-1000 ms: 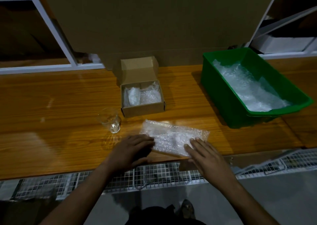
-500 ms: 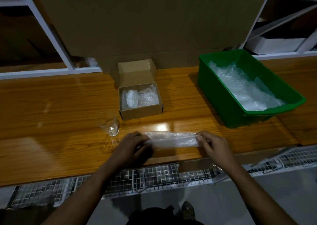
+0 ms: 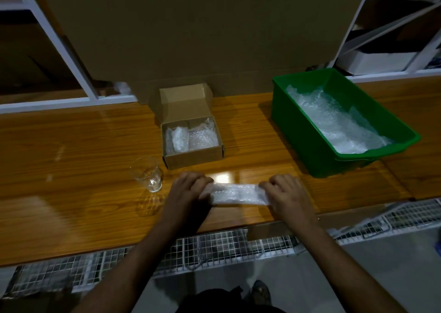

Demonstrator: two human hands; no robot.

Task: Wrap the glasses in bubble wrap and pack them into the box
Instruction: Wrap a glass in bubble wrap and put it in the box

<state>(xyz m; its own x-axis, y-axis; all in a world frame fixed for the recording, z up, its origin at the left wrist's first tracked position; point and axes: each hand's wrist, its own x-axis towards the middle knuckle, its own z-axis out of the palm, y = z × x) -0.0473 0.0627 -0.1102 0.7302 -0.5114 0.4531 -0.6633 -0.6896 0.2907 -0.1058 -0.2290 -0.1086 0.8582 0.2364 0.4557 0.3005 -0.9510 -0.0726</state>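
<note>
Left hand (image 3: 188, 188): grips one end of the bubble wrap (image 3: 236, 194), folding it on the counter (image 3: 95, 145).
Right hand (image 3: 285, 191): grips the other end.
Glass (image 3: 148, 173): just beside, unwrapped, ready for wrapping.

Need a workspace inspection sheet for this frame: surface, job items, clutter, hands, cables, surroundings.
Surface: wooden table, glossy.
Job's things: bare glass upright, left of the hands; cardboard box open, two wrapped bundles inside; bubble wrap sheet bunched between the hands.
Clutter: green bin of bubble wrap, at right.
Hands: left hand and right hand each grip a sheet end.
Cables: nothing seen.
Surroundings: cardboard panel behind; wire mesh below the edge.
</note>
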